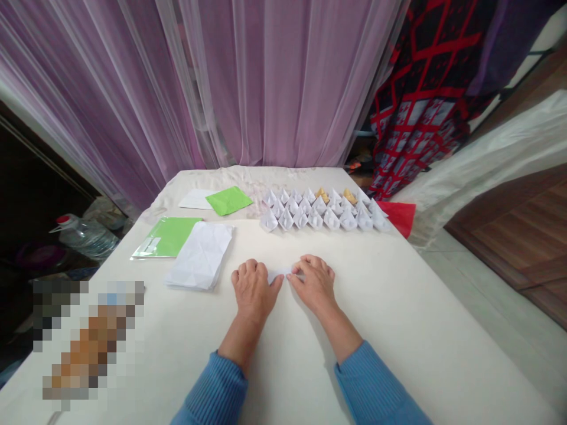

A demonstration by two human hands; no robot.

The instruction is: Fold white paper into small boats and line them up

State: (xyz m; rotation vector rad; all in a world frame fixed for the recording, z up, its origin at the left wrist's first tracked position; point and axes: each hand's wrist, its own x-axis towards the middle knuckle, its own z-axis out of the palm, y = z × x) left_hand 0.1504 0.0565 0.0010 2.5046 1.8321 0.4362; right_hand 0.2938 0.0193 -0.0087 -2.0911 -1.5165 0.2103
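Head view: left hand (253,289) and right hand (315,284), grips pinched nearly closed, hold small white paper (279,273) before the paper boats (331,219), apparently keeping it flat.

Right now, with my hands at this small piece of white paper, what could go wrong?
The white paper is partly hidden by your fingers and pale against the white tabletop, so a crease might land off line.
Your left hand is near the loose white stack; brushing it could shift sheets.
The folded paper shapes stand close together, so one knock might disturb several.
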